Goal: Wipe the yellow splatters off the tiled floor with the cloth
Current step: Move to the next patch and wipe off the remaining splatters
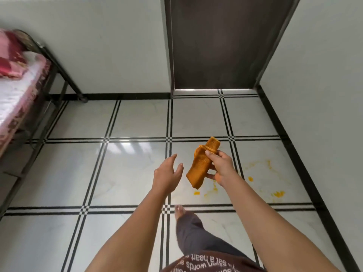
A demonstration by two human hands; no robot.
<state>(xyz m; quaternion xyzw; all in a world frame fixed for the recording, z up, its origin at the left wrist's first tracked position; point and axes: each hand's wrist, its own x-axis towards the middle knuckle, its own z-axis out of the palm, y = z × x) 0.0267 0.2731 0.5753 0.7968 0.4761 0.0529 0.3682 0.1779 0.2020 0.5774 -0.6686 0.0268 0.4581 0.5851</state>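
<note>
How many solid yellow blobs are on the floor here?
3 blobs: one below the cloth, one right of the right forearm, one nearest the right wall. Faint smears surround them; the forearm may hide more.

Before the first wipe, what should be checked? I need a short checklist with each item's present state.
1. Cloth in hand: ok. The right hand grips the cloth, fingers curled round it.
2. Left hand free: ok. The left hand is open beside the cloth and not touching it.
3. Splatters in view: ok. The yellow splatters lie on the tile near the right wall.
4. Cloth at the floor: not ok. It is held up in the air.
5. Foot clear of the splatters: ok. The bare foot stands short of them.
6. Cloth damp or dry: cannot tell.
</note>
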